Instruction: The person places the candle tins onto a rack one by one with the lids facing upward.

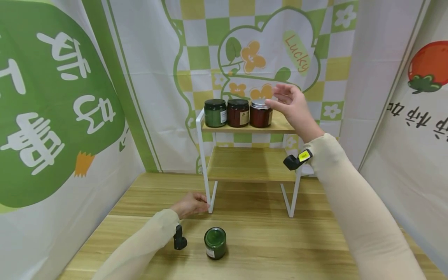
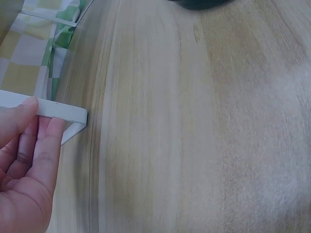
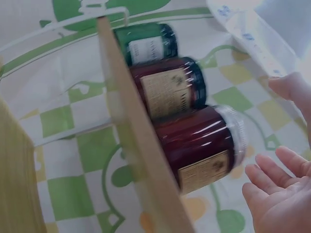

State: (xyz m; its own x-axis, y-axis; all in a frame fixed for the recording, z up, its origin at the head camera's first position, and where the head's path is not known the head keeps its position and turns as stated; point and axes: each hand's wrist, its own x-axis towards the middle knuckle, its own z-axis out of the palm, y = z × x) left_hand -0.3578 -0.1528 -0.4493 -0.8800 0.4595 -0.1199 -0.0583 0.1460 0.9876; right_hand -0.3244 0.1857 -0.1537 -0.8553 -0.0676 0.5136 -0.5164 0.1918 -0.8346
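My left hand (image 1: 190, 204) pinches the foot of the white metal shelf leg (image 2: 73, 113) between thumb and fingers, down at the tabletop. At the top board's right end, my right hand (image 1: 295, 110) is raised with its fingers spread and nothing in them. Nearest to it stands a dark red jar with a silver lid (image 1: 260, 115); the right wrist view shows a gap between the fingers and that lid. Left of this jar are a dark red jar with a black lid (image 1: 238, 114) and a green jar with a black lid (image 1: 215, 114), all upright in a row.
Another green jar (image 1: 215, 245) stands on the wooden table (image 1: 266, 249), in front of the two-tier shelf. The shelf's lower board (image 1: 250, 165) is wooden. Printed cloth (image 1: 199, 58) hangs behind and at both sides.
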